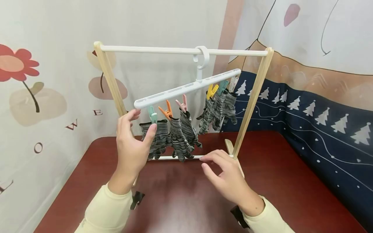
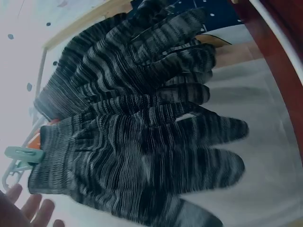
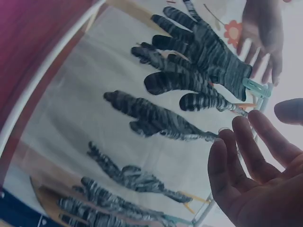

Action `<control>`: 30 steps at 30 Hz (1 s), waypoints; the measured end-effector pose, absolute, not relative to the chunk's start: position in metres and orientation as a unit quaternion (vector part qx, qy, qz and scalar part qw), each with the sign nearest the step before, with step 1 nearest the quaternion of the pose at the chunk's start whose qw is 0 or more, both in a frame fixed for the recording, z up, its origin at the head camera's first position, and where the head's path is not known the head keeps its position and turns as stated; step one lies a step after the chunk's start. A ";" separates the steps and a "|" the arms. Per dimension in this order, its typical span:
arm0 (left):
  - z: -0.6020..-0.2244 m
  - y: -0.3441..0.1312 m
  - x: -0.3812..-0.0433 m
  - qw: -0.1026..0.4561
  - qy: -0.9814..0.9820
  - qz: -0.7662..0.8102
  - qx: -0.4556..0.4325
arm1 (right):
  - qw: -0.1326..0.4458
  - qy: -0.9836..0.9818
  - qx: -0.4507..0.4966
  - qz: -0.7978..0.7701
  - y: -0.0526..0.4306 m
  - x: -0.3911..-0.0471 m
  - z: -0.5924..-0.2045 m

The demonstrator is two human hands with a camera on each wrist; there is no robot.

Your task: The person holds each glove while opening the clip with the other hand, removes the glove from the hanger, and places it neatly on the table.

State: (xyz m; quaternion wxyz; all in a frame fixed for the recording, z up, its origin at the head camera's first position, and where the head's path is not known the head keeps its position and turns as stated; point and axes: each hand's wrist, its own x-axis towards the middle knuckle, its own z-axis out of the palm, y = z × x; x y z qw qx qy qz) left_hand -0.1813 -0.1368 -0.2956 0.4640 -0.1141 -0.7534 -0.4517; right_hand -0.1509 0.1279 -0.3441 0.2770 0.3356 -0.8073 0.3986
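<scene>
Altogether, six gloves (image 1: 181,139) on one hanger (image 1: 189,87)

Closest are two pale sleeves (image 1: 107,207), and beyond them the bare hands. The right hand (image 1: 224,174) is lower, fingers slightly bent, thumb held apart, with nothing in its grasp. The left hand (image 1: 132,149) is raised by the hanger's left end, its thumb and fingers spread around a gap; whether a fingertip touches the hanger, I cannot tell. Just beside that thumb, a green peg (image 1: 152,113) holds the first grey striped glove by its cuff. Next come an orange peg (image 1: 169,113) and a pink peg (image 1: 184,106), each with a glove. Past a gap, towards the far end, yellow (image 1: 212,91), teal (image 1: 223,86) and white pegs (image 1: 233,84) carry three more, bunched together.

The white hanger runs slantwise, hooked over the top rail (image 1: 145,49) of a wooden rack (image 1: 252,102) on the red-brown desk (image 1: 276,181). Behind are a pale cloth (image 1: 163,19) and, at right, navy cloth (image 1: 320,145) with white trees.
</scene>
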 end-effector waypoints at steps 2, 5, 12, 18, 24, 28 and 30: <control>-0.292 -0.136 -0.187 0.428 -0.764 -0.471 -0.110 | 0.274 -0.797 0.342 0.416 0.121 -0.154 -0.345; -0.289 -0.135 -0.192 0.387 -0.775 -0.490 -0.100 | 0.264 -0.785 0.351 0.437 0.112 -0.156 -0.345; -0.288 -0.128 -0.196 0.366 -0.769 -0.516 -0.092 | 0.237 -0.774 0.359 0.466 0.093 -0.158 -0.345; -0.287 -0.118 -0.194 0.392 -0.735 -0.544 -0.103 | 0.206 -0.760 0.371 0.492 0.078 -0.158 -0.340; -0.283 -0.106 -0.186 0.408 -0.700 -0.574 -0.117 | 0.189 -0.755 0.354 0.518 0.067 -0.160 -0.337; -0.285 -0.101 -0.180 0.402 -0.695 -0.583 -0.119 | 0.190 -0.750 0.322 0.545 0.063 -0.163 -0.338; -0.287 -0.099 -0.178 0.400 -0.696 -0.584 -0.120 | 0.197 -0.748 0.308 0.554 0.062 -0.166 -0.338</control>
